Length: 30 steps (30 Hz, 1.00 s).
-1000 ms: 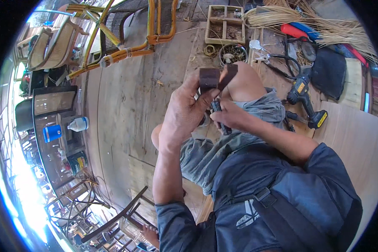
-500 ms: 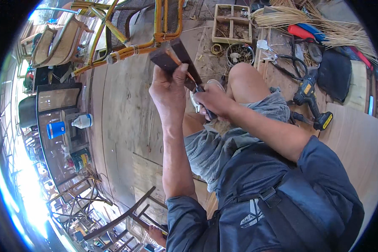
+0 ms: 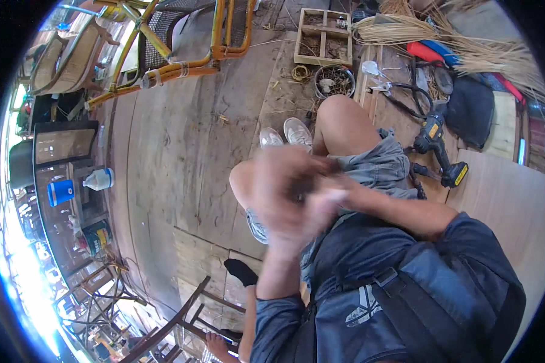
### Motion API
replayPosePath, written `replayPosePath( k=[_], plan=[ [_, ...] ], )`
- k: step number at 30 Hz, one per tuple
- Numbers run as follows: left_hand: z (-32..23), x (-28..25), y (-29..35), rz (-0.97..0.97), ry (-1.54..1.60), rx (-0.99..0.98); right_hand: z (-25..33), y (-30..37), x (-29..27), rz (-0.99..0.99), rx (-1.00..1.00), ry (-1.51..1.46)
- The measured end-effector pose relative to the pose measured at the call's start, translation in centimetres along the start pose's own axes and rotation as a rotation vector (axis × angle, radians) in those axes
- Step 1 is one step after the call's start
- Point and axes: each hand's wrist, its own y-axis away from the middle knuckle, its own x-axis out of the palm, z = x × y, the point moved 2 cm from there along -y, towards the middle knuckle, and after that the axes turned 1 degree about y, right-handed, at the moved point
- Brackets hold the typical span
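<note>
My left hand [image 3: 281, 190] and my right hand [image 3: 328, 195] are close together above my lap, both smeared by motion. Between them is a dark blurred patch [image 3: 301, 186]; its kind does not show. The fingers of both hands are too blurred to read. Below them are my bent knees, with grey shorts [image 3: 369, 164] and a pair of pale shoes [image 3: 297, 132] on the wooden floor [image 3: 169, 157].
A cordless drill [image 3: 433, 136] lies to my right. Ahead stand a divided wooden box [image 3: 324, 60], a bucket of scraps [image 3: 335, 81] and cane strips [image 3: 399, 30]. A rattan chair frame [image 3: 221, 33] is ahead left. Another person's black-socked foot [image 3: 241, 272] is at my left.
Both hands have come down and nearer my body. Before, the left held a dark flat block with a thin strip, and the right a black-handled tool; neither can be made out now.
</note>
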Motion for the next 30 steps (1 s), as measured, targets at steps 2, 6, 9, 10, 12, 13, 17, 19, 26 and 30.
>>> replayPosePath(
  k=[2,6,9,10,12,13,17,19,26,30],
  plan=[
    [-0.4,2.0,1.3,0.076,-0.059,0.205,0.0,3.1,-0.9,-0.002,0.028,0.007],
    [-1.2,4.5,2.9,0.011,-0.046,0.253,0.0,6.3,-1.8,0.003,0.102,0.014],
    [-0.1,3.6,1.5,-0.056,-0.044,0.24,-0.5,6.4,-2.2,-0.042,0.095,0.028],
    [0.4,3.8,0.8,-0.129,0.02,0.304,-0.4,6.3,-1.9,-0.073,0.078,0.045],
    [0.7,2.4,-0.5,-0.026,-0.001,0.116,-1.3,4.1,-1.5,-0.083,0.029,0.08],
    [1.3,3.0,-1.0,-0.095,-0.014,0.166,-1.5,3.4,-1.8,-0.113,-0.001,0.114],
    [2.1,4.4,-1.9,-0.042,-0.089,0.118,-0.6,2.3,-2.2,-0.053,-0.092,0.231],
    [2.2,6.0,-1.8,-0.026,-0.117,0.153,0.1,2.8,-2.5,-0.01,-0.132,0.288],
    [2.0,7.1,-2.0,0.042,-0.086,0.233,1.1,6.5,-3.6,-0.055,0.015,0.138],
    [2.4,9.2,-1.7,0.085,0.005,0.189,1.9,6.9,-3.7,-0.051,0.14,0.012]
  ],
)
